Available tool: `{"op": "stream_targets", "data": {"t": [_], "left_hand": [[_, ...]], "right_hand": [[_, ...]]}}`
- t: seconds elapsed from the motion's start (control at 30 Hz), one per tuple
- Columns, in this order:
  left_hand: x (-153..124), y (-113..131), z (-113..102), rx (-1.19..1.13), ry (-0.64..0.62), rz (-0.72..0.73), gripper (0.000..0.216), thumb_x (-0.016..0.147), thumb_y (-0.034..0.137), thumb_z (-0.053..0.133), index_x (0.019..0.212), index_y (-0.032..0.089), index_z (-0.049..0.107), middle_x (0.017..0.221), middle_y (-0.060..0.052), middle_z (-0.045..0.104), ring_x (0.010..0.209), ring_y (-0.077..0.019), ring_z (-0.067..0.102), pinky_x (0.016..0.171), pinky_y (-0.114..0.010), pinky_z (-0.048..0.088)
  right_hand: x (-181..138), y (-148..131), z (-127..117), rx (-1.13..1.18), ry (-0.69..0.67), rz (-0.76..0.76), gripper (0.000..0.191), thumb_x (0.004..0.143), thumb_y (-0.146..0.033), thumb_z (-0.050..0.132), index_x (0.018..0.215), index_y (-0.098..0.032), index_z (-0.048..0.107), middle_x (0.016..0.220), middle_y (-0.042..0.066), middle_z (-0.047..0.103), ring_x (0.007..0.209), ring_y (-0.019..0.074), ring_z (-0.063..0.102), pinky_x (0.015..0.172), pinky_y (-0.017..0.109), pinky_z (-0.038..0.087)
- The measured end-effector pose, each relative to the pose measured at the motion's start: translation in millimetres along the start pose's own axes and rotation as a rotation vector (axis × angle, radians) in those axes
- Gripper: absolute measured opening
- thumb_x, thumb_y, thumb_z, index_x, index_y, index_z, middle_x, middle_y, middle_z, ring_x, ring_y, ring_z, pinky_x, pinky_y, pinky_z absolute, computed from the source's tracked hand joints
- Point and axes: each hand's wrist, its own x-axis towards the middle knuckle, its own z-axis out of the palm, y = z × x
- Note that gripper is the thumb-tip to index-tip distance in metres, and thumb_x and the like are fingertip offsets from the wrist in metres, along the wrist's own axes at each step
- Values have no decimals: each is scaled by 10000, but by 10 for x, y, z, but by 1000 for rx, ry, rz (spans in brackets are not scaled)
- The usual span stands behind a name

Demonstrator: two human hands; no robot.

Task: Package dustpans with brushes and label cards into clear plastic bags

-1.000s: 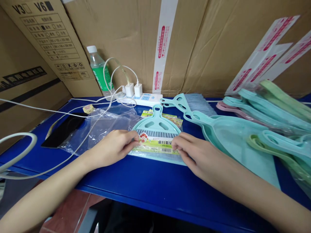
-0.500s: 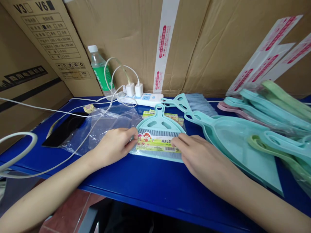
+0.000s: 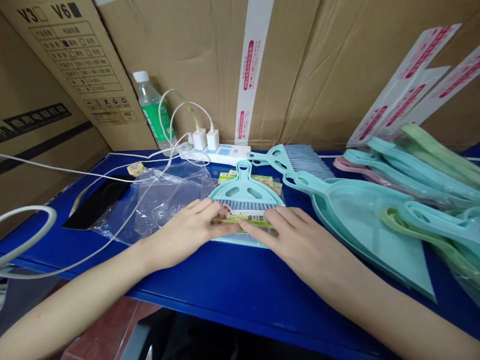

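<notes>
Fingers (image 3: 216,208) of the left hand (image 3: 183,230) and the right hand (image 3: 300,234) bend over opposite ends of a printed label (image 3: 255,218), thumbs reaching inward across its lower part; whether they pinch it or only press on it, I cannot tell. The label lies across a teal brush (image 3: 245,193) stacked on a dustpan (image 3: 243,242), flat on the blue surface (image 3: 225,285) straight in front of the person. Both handles point away, which probably leaves the wide side nearest the hands. Working from either end likely keeps the label level along the bristles, with the firm surface backing any pressure. More labels (image 3: 267,181) sit just behind the brush, perhaps for easy reach. Larger teal dustpans (image 3: 375,215) lie bare at the right, while wrapped pieces (image 3: 431,167) are heaped beyond them, seemingly kept apart. On the left, clear plastic (image 3: 161,200) lies spread, near enough for the left hand.
</notes>
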Motion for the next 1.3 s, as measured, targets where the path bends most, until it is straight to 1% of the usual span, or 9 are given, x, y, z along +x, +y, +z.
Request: {"op": "stream_targets", "data": {"t": [0.17, 0.37, 0.53, 0.63, 0.77, 0.93, 1.13, 1.23, 1.3], "left_hand": [[6, 16, 0, 127, -35, 40, 419, 1015, 121, 390, 1361, 281, 565, 996, -66, 598, 927, -218, 543, 771, -329, 409], [-9, 9, -25, 184, -18, 30, 401, 1021, 119, 360, 1240, 251, 667, 909, -63, 599, 851, -214, 519, 722, -330, 369], [-41, -27, -95, 183, -56, 11, 410, 996, 96, 370, 1187, 251, 698, 876, -68, 577, 819, -219, 497, 700, -326, 379], [-85, -77, -152, 139, -79, -12, 419, 960, 73, 391, 1169, 250, 707, 881, -69, 559, 790, -213, 482, 691, -320, 409], [-152, -169, -218, 58, -60, -35, 424, 950, 78, 393, 1112, 257, 741, 864, -65, 539, 785, -209, 477, 677, -313, 432], [-184, -264, -260, -54, -103, -87, 472, 933, 54, 393, 1143, 303, 734, 832, -41, 539, 784, -189, 501, 701, -300, 457], [-187, -320, -288, -268, -164, -175, 460, 919, 84, 357, 1083, 280, 740, 847, -27, 584, 762, -153, 565, 667, -260, 446], [-171, -303, -285, -388, -186, -218, 387, 940, 142, 340, 1048, 231, 700, 928, -29, 642, 803, -146, 599, 711, -266, 451], [-142, -279, -270, -430, -203, -248, 292, 953, 203, 362, 982, 205, 653, 895, -19, 656, 774, -146, 598, 709, -274, 441]], "right_hand": [[-19, -31, 82, -41, 0, -10, 376, 891, -55, 489, 1205, -158, 669, 789, 68, 635, 781, 231, 561, 701, 344, 396], [-54, 10, 3, -98, -28, 4, 414, 877, -48, 461, 1158, -217, 714, 742, 65, 633, 766, 232, 535, 720, 353, 391], [-106, 118, -67, -61, -35, 2, 436, 838, -37, 483, 1120, -244, 743, 724, 78, 629, 748, 241, 501, 719, 366, 368], [-182, 206, -69, 2, -69, 35, 423, 814, -29, 510, 1043, -272, 771, 703, 68, 619, 725, 229, 488, 703, 356, 350], [-282, 320, -103, 92, -83, 58, 403, 803, -52, 547, 1005, -312, 780, 626, 24, 603, 622, 193, 500, 660, 338, 350], [-293, 386, -221, 259, -227, 96, 409, 808, -43, 551, 1024, -306, 778, 622, 4, 650, 550, 170, 571, 603, 318, 402], [-302, 429, -242, 416, -271, 174, 428, 821, -56, 462, 995, -298, 770, 717, 29, 680, 616, 188, 649, 542, 294, 434], [-295, 443, -224, 533, -316, 222, 382, 889, -136, 400, 970, -275, 747, 795, 43, 689, 679, 194, 667, 586, 310, 453], [-259, 440, -222, 612, -358, 250, 334, 931, -229, 388, 917, -250, 721, 864, 59, 697, 749, 206, 674, 648, 331, 470]]}}
